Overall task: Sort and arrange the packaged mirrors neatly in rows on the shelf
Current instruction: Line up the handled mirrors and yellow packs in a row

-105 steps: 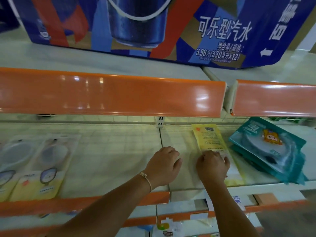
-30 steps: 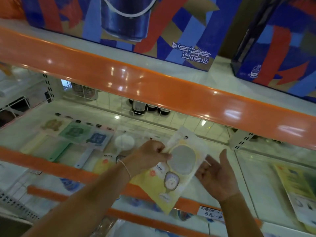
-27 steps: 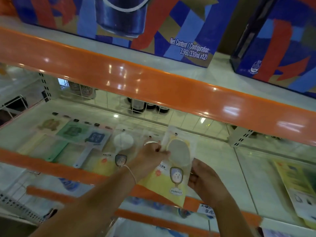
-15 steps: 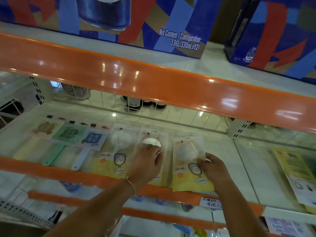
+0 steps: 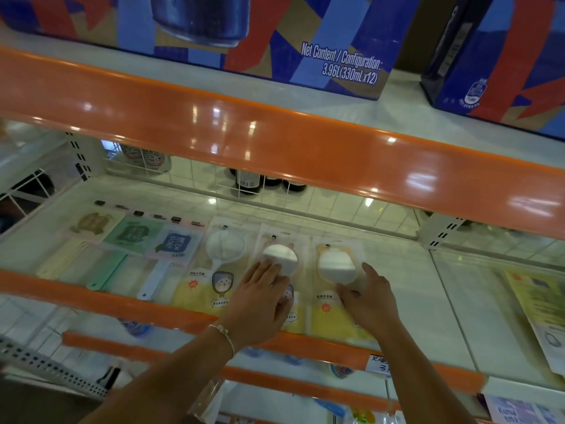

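Observation:
Three yellow-bottomed packaged hand mirrors lie side by side on the white shelf (image 5: 412, 289): a left pack (image 5: 211, 270), a middle pack (image 5: 279, 255) and a right pack (image 5: 337, 264). My left hand (image 5: 260, 304) rests flat on the middle pack, fingers straight. On the right pack's lower right part lies my right hand (image 5: 367, 298), fingers spread and pressing down. Further left lie handled mirrors in beige (image 5: 88, 224), green (image 5: 131, 235) and blue (image 5: 172, 244) packs.
An orange shelf lip (image 5: 275, 133) overhangs above, with blue drink cartons (image 5: 336, 41) on top. Another orange lip (image 5: 91, 298) edges the shelf front. A yellow pack (image 5: 538, 301) lies at far right. Bottles (image 5: 247, 179) stand behind a wire grid at the back.
The pack I held up in both hands has been laid on the shelf as the third yellow pack. My right hand has slid onto it and my left hand now lies flat on the middle pack.

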